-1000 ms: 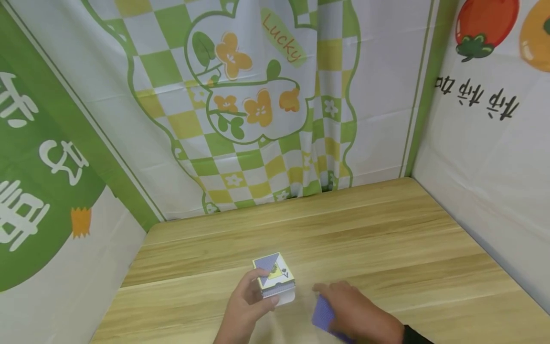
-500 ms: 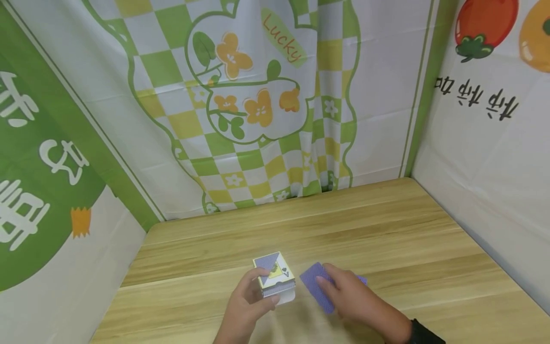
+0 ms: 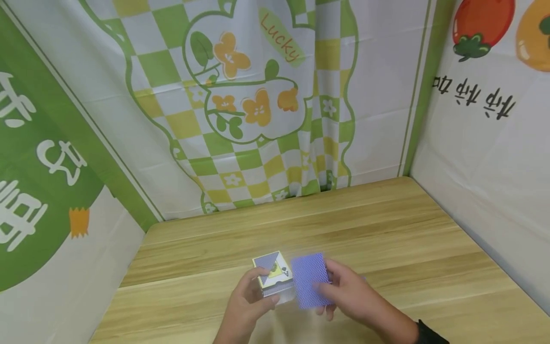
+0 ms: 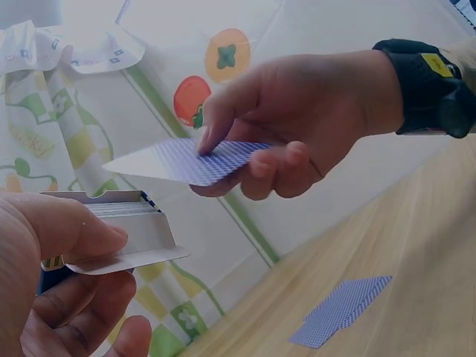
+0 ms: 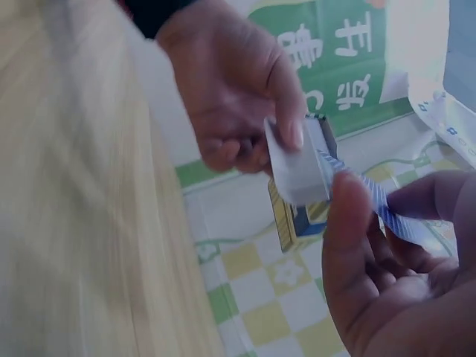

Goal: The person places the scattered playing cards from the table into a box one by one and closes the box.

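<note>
Card (image 3: 310, 279), blue back up, is pinched flat between the thumb and fingers of the right hand (image 3: 350, 298), held just right of the card box (image 3: 275, 277) and level with its open mouth. Its long axis points roughly across toward the box. The left hand (image 3: 245, 308) grips the box around its sides, flap (image 4: 126, 260) hanging open. Further right, more blue-backed cards (image 4: 338, 312) lie on the desk (image 3: 386, 229), well apart from both hands

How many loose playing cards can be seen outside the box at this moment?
2. One card is pinched in the right hand beside the card box held by the left hand; another card lies on the table. More stay hidden inside the box.
</note>
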`<state>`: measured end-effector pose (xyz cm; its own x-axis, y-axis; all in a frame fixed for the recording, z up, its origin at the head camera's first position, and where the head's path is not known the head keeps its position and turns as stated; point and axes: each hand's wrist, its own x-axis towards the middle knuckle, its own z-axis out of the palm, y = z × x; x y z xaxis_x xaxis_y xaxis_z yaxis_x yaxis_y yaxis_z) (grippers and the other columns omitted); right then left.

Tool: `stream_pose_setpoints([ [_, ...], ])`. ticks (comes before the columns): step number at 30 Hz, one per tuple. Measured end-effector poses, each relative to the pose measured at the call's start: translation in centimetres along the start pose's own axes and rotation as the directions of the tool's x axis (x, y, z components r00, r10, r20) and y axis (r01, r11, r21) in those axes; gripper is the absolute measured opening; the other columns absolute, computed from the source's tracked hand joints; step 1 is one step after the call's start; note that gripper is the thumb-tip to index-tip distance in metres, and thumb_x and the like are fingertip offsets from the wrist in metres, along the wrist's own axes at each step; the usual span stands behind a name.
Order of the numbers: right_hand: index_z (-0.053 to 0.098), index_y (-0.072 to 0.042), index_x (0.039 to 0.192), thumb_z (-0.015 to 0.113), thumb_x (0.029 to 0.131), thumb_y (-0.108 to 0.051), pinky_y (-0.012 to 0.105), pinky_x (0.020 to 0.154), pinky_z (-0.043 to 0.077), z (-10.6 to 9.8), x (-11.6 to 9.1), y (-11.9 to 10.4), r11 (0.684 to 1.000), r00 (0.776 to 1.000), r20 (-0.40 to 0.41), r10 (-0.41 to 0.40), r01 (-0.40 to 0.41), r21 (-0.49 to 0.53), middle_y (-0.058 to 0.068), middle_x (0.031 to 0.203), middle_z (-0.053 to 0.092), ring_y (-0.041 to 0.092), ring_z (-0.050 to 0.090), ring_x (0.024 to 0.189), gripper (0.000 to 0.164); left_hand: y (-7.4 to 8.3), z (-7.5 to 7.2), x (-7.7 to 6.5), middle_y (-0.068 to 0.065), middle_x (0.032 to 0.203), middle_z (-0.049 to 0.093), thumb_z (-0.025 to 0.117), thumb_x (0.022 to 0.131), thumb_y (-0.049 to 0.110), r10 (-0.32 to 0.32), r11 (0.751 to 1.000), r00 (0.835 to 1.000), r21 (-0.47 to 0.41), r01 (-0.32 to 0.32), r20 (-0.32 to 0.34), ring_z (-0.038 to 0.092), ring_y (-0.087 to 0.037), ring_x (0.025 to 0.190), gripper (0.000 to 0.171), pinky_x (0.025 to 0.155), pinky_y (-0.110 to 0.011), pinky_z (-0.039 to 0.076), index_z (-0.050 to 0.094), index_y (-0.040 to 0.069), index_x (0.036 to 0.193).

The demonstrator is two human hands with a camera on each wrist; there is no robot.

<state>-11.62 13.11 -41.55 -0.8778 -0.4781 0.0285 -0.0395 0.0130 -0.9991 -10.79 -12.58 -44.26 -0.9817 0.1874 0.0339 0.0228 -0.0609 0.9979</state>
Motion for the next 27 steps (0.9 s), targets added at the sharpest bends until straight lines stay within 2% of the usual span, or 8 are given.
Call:
stream_pose_setpoints([
  [4,0.039,0.015,0.142,0.057,0.098,-0.002,0.026,0.063,0.059,0.3,-0.1,0.4,0.99,0.985,0.149,-0.082,0.063,0.123,0.02,0.11,0.065,0.02,0.068,0.079,0.051,0.1,0.1,-0.1,-0.007,0.1,0.059,0.075,0.083,-0.001,0.013,1.0,1.0,-0.001,-0.013,-0.002,0.062,-0.016,0.087,0.054,0.076,-0.031,0.056,0.052,0.006,0.131],
  [6,0.042,0.017,0.138,0.057,0.097,-0.001,0.026,0.066,0.059,0.6,0.0,0.7,0.982,0.972,0.203,-0.119,0.085,0.166,0.021,0.108,0.066,0.018,0.069,0.08,0.047,0.1,0.1,-0.1,-0.007,0.102,0.061,0.074,0.084,-0.001,0.011,1.0,1.0,-0.01,-0.01,0.011,0.063,-0.017,0.09,0.053,0.077,-0.031,0.056,0.051,0.005,0.132],
  [8,0.047,0.017,0.133,0.058,0.097,-0.002,0.026,0.067,0.06,1.0,0.0,1.0,0.979,0.964,0.237,-0.119,0.074,0.191,0.021,0.107,0.068,0.016,0.069,0.08,0.042,0.2,0.0,-0.1,-0.009,0.107,0.062,0.073,0.085,-0.002,0.011,1.0,1.0,-0.022,-0.01,0.025,0.065,-0.019,0.093,0.053,0.079,-0.033,0.057,0.049,0.004,0.132],
  [14,0.056,0.009,0.126,0.058,0.101,-0.011,0.023,0.061,0.057,2.1,-0.2,1.5,0.975,0.957,0.287,-0.033,-0.033,0.22,0.017,0.099,0.072,0.013,0.07,0.07,0.032,0.2,-0.1,0.0,-0.017,0.117,0.064,0.069,0.084,-0.005,0.02,1.0,1.0,-0.013,-0.02,0.022,0.067,-0.029,0.103,0.055,0.086,-0.041,0.058,0.046,0.002,0.134],
  [20,0.061,0.003,0.121,0.057,0.103,-0.02,0.02,0.054,0.052,2.7,-0.2,1.5,0.975,0.948,0.316,0.044,-0.11,0.193,0.004,0.08,0.068,0.007,0.063,0.063,0.03,0.3,-0.1,0.0,-0.016,0.117,0.065,0.067,0.08,-0.007,0.027,1.0,1.0,0.005,-0.027,-0.004,0.067,-0.031,0.105,0.059,0.09,-0.043,0.056,0.047,0.002,0.134],
  [27,0.063,-0.002,0.12,0.056,0.103,-0.025,0.019,0.058,0.051,3.1,-0.5,1.8,0.988,0.942,0.328,0.064,-0.107,0.114,-0.001,0.078,0.067,0.005,0.061,0.065,0.03,0.2,-0.1,-0.1,-0.013,0.116,0.066,0.067,0.077,-0.009,0.014,1.0,1.0,-0.007,-0.014,-0.018,0.065,-0.03,0.104,0.062,0.089,-0.041,0.055,0.046,0.001,0.135],
])
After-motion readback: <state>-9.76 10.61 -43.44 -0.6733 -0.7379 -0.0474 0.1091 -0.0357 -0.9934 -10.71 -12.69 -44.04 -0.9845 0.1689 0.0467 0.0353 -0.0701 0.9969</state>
